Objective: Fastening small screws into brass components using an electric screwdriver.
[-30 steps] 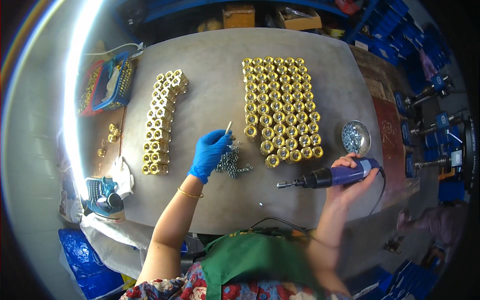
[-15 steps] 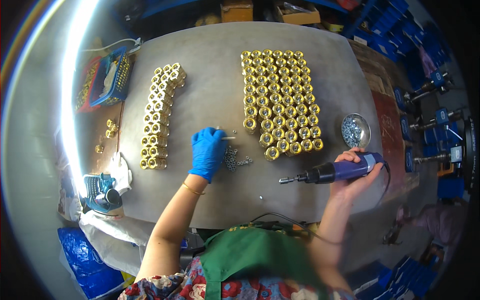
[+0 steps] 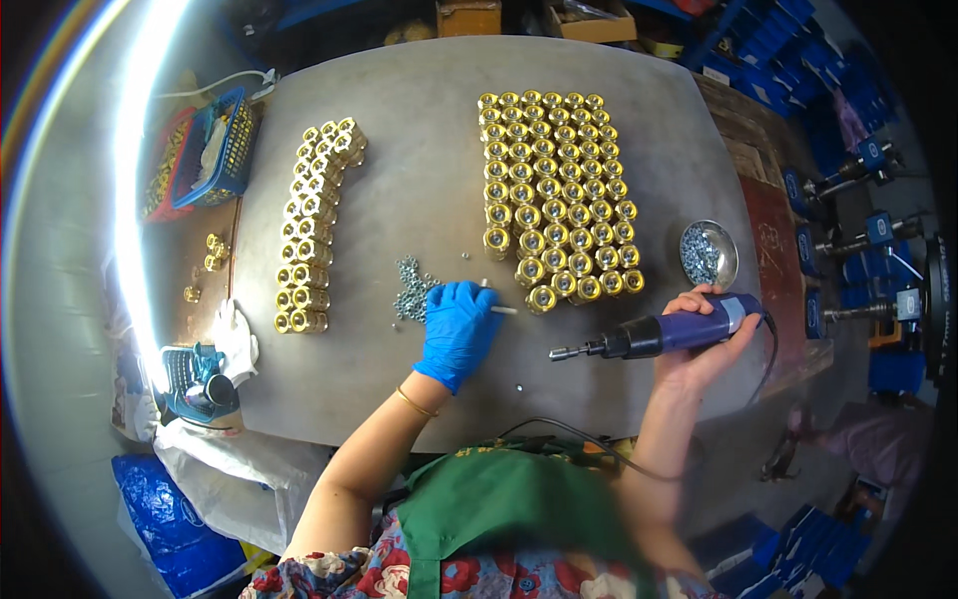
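Note:
My left hand (image 3: 459, 329), in a blue glove, is closed over the table with a thin pale rod (image 3: 504, 309) sticking out at the fingertips; another pale tip shows just above it. Beside that hand lies a loose pile of small silvery nuts (image 3: 412, 288). My bare right hand (image 3: 699, 339) is wrapped round a purple electric screwdriver (image 3: 679, 331), whose black nose and metal socket bit point left above the table. Brass fittings (image 3: 559, 200) stand upright in a block of rows beyond my hands. A narrower double column of brass fittings (image 3: 311, 230) stands at the left.
A metal bowl of nuts (image 3: 709, 254) sits at the right of the grey table (image 3: 419, 120). At far left are a blue basket (image 3: 228, 150), a few loose brass fittings (image 3: 214, 250) and a white glove (image 3: 235, 339). The tool's cord (image 3: 569, 431) runs along the near edge.
My left hand has moved right and a little nearer, uncovering more of the nut pile on its left. The right hand, still holding the electric screwdriver, has barely shifted.

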Available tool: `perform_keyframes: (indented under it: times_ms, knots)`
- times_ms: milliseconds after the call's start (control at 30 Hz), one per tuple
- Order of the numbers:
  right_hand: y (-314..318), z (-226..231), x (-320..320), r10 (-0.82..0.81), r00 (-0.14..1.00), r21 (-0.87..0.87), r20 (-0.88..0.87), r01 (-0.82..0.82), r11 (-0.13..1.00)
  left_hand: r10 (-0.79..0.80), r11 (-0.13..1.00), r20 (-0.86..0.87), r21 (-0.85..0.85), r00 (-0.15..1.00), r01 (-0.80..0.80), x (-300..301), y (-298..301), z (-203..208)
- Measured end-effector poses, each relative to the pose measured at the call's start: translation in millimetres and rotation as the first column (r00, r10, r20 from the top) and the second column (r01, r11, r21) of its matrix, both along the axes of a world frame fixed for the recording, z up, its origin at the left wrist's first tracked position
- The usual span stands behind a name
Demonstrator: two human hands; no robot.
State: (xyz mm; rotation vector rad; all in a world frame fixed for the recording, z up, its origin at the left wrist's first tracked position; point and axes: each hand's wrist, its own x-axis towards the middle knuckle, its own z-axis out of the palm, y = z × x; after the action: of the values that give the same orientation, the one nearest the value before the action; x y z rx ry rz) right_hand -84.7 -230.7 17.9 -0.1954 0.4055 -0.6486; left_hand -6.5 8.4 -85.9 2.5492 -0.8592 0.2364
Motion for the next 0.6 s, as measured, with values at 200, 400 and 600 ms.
perform_keyframes:
  times_ms: [200,400,600]
  knots:
    - [-4,2,-4,-0.028,1.0,-0.002,0.005,0.028,1.0,0.126,0.974,0.134,0.171,0.983,-0.149,28,46,-2]
    - [-1,2,-1,0.003,1.0,0.02,0.003,-0.003,1.0,0.242,0.95,-0.014,-0.2,0.97,-0.239,50,37,2]
    - [-1,5,-6,0.012,1.0,0.009,0.019,-0.012,1.0,0.232,0.973,0.109,-0.049,0.967,-0.228,67,18,3]
